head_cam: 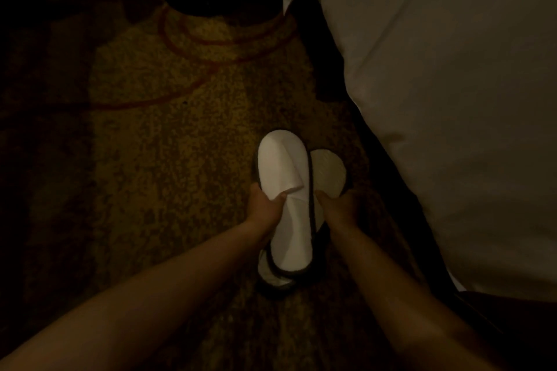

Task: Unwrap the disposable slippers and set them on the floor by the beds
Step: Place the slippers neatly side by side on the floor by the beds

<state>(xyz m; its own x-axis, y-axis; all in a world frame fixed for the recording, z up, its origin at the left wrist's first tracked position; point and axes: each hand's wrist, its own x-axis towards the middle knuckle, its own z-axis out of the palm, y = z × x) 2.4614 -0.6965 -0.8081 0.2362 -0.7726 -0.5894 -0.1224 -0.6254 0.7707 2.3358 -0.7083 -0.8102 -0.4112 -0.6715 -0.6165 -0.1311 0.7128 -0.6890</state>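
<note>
Both hands low over the dark mottled brown-and-gold carpet (156,159), with the white-sheeted bed edge (437,99) off to the right of the right hand. Left hand (265,205) is pinched on the left edge of a white terry disposable slipper with dark piping (286,190), thumb on top near the vamp opening, toe pointing away from the person. Right hand (340,205) is closed on the second slipper (330,172), which sits just right of the first and partly under it; only its pale, sole-like face shows past the fingers, heel end hidden by the first one. Hands are close together, one slipper each, the two slippers overlapping between them. Can't tell if either touches the carpet. No wrapper clearly visible on either; something pale and shiny peeks out under the heel below the left wrist, can't identify it. Handling judgement: these are very light, thin and floppy, the sole bends easily, nothing fragile or slippery. Best grip is an edge pinch at mid-length or at the vamp opening, as here; holding by the toe alone would let the heel droop. Looks near done: separate, flip the right one upright, lay them side by side by the bed.
</note>
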